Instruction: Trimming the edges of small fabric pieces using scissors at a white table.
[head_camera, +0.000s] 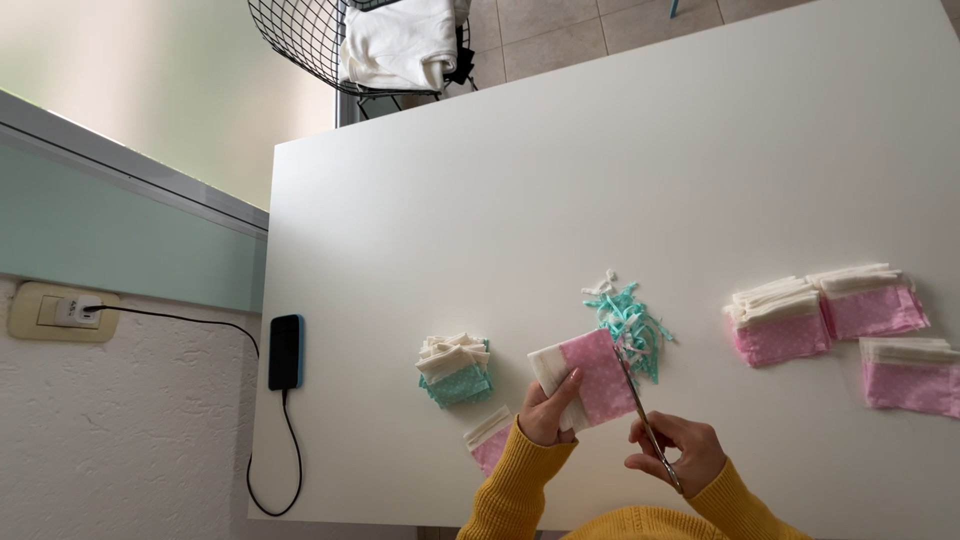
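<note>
scissors (645, 418) handles hidden in right hand (675, 452)

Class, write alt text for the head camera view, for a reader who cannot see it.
A person in mustard-yellow sleeves trims a folded pink dotted fabric piece with metal scissors in the right hand, the left hand holding the cloth. On the white table lie teal fabric scraps, stacks of pink-and-cream pieces and a charging black phone.

Loads of open table (560, 170) beyond the teal scrap pile (630, 322); teal stack (455, 370) crowds its left, pink stacks (835, 312) sit well to its right.
</note>
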